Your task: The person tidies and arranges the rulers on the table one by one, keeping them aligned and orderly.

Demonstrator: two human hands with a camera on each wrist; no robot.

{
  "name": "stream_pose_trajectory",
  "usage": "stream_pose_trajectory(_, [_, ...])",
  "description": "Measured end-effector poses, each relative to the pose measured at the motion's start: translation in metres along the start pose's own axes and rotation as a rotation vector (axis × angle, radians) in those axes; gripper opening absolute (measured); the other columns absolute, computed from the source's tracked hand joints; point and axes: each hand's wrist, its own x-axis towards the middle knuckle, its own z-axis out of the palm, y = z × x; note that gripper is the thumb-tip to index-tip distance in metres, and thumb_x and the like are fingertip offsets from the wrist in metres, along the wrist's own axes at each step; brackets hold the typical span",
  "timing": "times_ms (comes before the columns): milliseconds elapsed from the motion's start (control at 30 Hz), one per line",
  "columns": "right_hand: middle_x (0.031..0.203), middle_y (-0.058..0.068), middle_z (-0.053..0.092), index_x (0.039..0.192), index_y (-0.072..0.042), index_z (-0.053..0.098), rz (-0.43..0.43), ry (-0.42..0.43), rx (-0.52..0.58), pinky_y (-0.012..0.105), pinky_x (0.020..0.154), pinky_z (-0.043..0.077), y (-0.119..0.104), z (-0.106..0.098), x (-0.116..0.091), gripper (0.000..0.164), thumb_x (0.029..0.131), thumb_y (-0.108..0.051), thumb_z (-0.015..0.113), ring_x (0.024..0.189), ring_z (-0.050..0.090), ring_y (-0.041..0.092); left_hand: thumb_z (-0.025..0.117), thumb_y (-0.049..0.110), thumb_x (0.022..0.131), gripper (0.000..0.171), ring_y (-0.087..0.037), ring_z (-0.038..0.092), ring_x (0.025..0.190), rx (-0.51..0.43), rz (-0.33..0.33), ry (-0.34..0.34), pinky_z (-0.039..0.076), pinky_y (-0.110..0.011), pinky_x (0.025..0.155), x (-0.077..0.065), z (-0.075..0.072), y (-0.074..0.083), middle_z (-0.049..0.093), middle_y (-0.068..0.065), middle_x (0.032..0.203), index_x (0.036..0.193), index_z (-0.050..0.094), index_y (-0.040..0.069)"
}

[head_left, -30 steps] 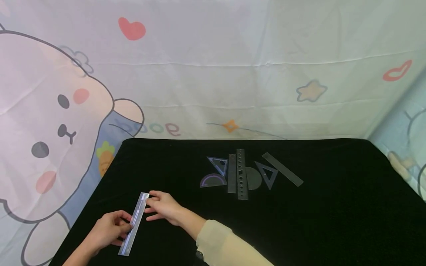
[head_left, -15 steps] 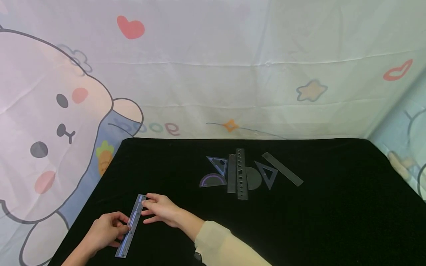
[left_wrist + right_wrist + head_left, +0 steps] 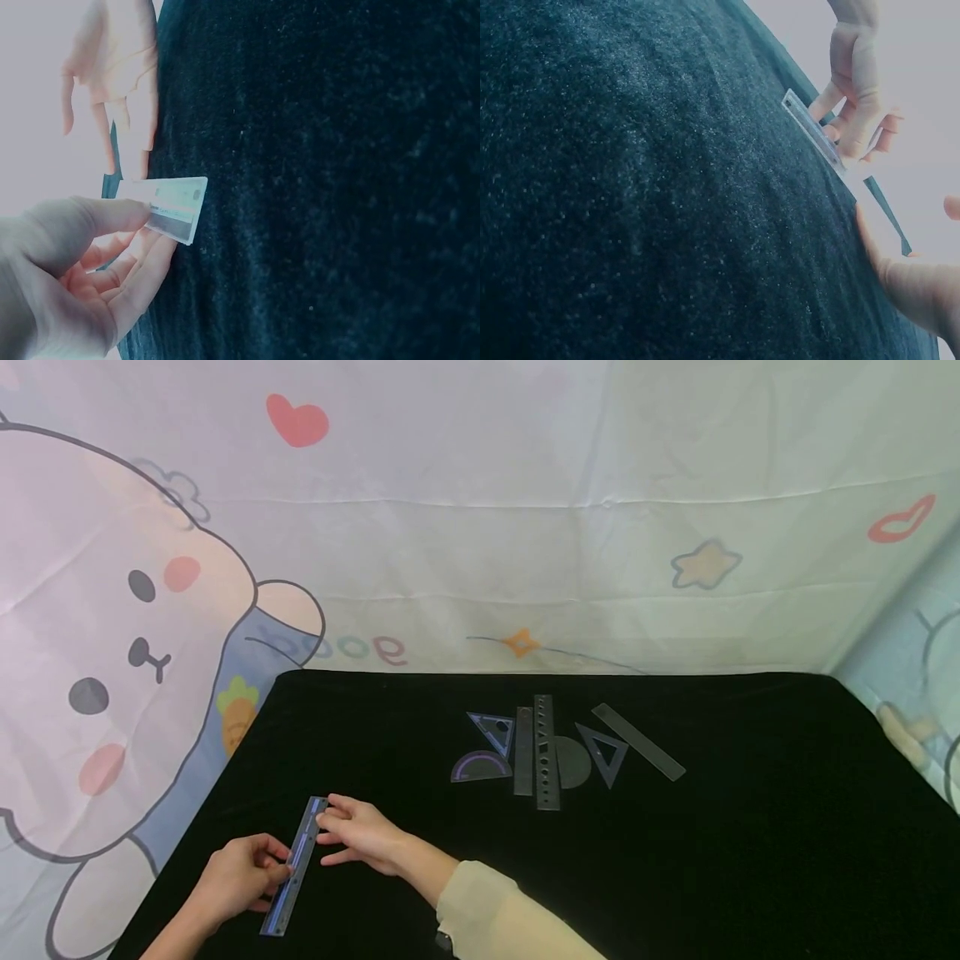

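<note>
On the left side of the head view, my left hand (image 3: 243, 877) pinches a clear straight ruler (image 3: 300, 860) between thumb and fingers near its middle. The ruler has a blue-violet printed band and slants away to the far right. At its far end is my right hand (image 3: 367, 837), fingers extended and spread, fingertips right at the ruler's edge. In the left wrist view, the near end of the ruler (image 3: 178, 202) sticks out past my left thumb. The right wrist view shows the ruler (image 3: 814, 131) in my left hand (image 3: 859, 90), with my right hand (image 3: 907, 281) at its other end.
Clear drawing tools lie on the black cloth (image 3: 675, 877) farther back: a set square (image 3: 506, 743), a protractor (image 3: 480, 774), a ruler (image 3: 523, 752), a stencil ruler (image 3: 547, 752), a round disc (image 3: 573, 764), another set square (image 3: 611, 764) and a slanted ruler (image 3: 645, 745). A printed curtain (image 3: 480, 552) hangs behind.
Both hands have shifted slightly left with the ruler, mostly in the first half second. My right hand's fingers stay at its far end. The tools at the back have not moved.
</note>
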Motion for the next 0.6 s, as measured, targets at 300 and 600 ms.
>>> stream_pose_trajectory(300, [0.143,0.015,0.034,0.145,-0.007,0.022,-0.016,0.002,-0.022,0.044,0.086,0.051,0.0003,0.001,-0.0008,0.057,0.096,-0.022,0.048,0.117,0.051,0.031,0.065,0.007,0.08,0.015,-0.013,0.058,0.059,0.044,0.019,0.03,0.055,-0.031,0.05,-0.0001,0.0017,0.0007,0.059,-0.004,0.069,0.092,0.059,0.0])
stream_pose_trajectory(600, [0.143,0.014,0.036,0.144,-0.007,0.025,0.001,-0.008,-0.013,0.044,0.086,0.051,0.0,-0.0003,-0.0017,0.056,0.096,-0.021,0.048,0.116,0.052,0.03,0.068,0.008,0.078,0.018,-0.013,0.06,0.055,0.083,0.034,0.06,0.055,-0.03,0.049,0.0001,0.0035,-0.002,0.057,-0.004,0.068,0.091,0.058,0.001])
